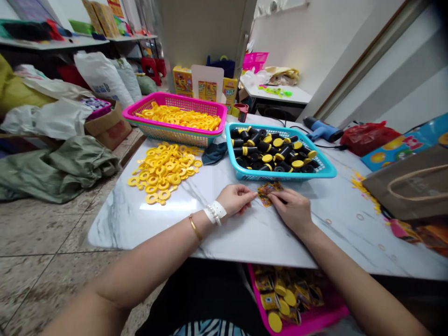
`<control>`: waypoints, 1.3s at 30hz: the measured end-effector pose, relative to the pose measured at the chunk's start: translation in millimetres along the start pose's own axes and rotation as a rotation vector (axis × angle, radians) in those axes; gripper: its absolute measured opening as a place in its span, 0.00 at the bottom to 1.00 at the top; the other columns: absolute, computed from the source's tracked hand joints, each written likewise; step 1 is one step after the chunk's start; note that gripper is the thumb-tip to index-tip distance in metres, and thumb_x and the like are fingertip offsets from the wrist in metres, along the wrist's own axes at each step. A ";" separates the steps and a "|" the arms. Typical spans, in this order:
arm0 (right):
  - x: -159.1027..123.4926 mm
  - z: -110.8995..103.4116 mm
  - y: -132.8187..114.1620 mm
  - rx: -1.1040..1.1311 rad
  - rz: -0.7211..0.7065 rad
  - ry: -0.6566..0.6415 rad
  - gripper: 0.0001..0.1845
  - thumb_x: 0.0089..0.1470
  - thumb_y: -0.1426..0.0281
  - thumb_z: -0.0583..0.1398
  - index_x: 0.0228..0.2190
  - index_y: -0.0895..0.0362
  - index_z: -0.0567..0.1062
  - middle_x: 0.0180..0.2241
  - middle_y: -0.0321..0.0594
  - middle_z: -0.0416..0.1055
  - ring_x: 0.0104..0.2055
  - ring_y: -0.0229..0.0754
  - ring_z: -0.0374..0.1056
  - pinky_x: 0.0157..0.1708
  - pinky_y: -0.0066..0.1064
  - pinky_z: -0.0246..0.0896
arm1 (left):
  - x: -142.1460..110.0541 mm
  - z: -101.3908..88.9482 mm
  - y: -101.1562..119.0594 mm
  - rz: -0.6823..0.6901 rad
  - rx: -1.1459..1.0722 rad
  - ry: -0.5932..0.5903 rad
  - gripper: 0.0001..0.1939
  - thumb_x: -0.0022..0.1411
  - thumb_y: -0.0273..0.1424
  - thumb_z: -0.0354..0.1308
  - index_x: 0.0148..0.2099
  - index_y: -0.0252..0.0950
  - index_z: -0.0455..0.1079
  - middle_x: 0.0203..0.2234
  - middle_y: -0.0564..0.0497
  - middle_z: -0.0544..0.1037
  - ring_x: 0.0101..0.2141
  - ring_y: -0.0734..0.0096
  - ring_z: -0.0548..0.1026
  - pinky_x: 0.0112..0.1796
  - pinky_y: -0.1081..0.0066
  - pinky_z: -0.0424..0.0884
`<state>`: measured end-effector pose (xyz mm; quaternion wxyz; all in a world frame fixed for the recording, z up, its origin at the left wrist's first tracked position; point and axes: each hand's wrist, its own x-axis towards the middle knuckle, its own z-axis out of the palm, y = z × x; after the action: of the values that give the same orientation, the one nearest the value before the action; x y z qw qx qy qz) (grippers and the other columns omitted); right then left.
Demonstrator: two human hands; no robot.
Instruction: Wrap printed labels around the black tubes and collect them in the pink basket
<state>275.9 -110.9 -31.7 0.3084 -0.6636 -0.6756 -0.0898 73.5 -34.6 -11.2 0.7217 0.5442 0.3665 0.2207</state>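
A small patterned orange-and-yellow packet [267, 192] is between my two hands, just in front of the blue basket [280, 176]. My left hand [235, 199] pinches its left corner with thumb and forefinger. On the near right side of the packet, the fingers of my right hand [292, 208] press together over its edge. Black cylinders with yellow caps [276, 150] fill the blue basket. To the left, flat yellow rings with tabs [164, 170] lie in a loose heap on the marbled table [224, 235].
Behind the heap stands a pink-rimmed basket [135, 112] of yellow pieces. A blue heat gun [324, 130] and a red bag [367, 136] lie back right, a brown paper bag [413, 182] nearer. Below the table edge, a pink basket [257, 298] holds capped pieces with printed wrapping.
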 end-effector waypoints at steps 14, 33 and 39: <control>7.4 -33.8 -51.9 0.605 0.208 -0.208 0.22 0.57 0.63 0.64 0.52 0.55 0.75 0.47 0.47 0.77 0.42 0.45 0.76 0.37 0.34 0.75 | -2.0 -11.4 0.1 0.218 0.054 -0.229 0.04 0.55 0.26 0.64 0.34 0.30 0.77 0.28 0.50 0.79 0.30 0.74 0.74 0.34 0.75 0.69; -40.2 -38.7 -88.1 0.381 0.403 0.141 0.17 0.64 0.63 0.57 0.25 0.57 0.74 0.16 0.30 0.66 0.19 0.33 0.62 0.23 0.25 0.57 | -84.7 27.7 1.6 0.492 0.333 0.250 0.12 0.63 0.34 0.60 0.29 0.33 0.72 0.21 0.53 0.72 0.23 0.77 0.67 0.26 0.76 0.64; -103.6 -49.3 -130.3 0.236 0.297 0.252 0.09 0.63 0.71 0.59 0.29 0.57 0.74 0.24 0.35 0.75 0.24 0.34 0.69 0.27 0.25 0.61 | -130.5 37.8 -27.2 0.526 0.362 0.192 0.04 0.61 0.30 0.64 0.38 0.34 0.76 0.26 0.52 0.77 0.25 0.77 0.72 0.27 0.78 0.69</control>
<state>159.2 -237.7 -10.6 0.4755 -0.6987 -0.5325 -0.0457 17.6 -160.2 6.0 0.4939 0.7163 0.3128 0.3810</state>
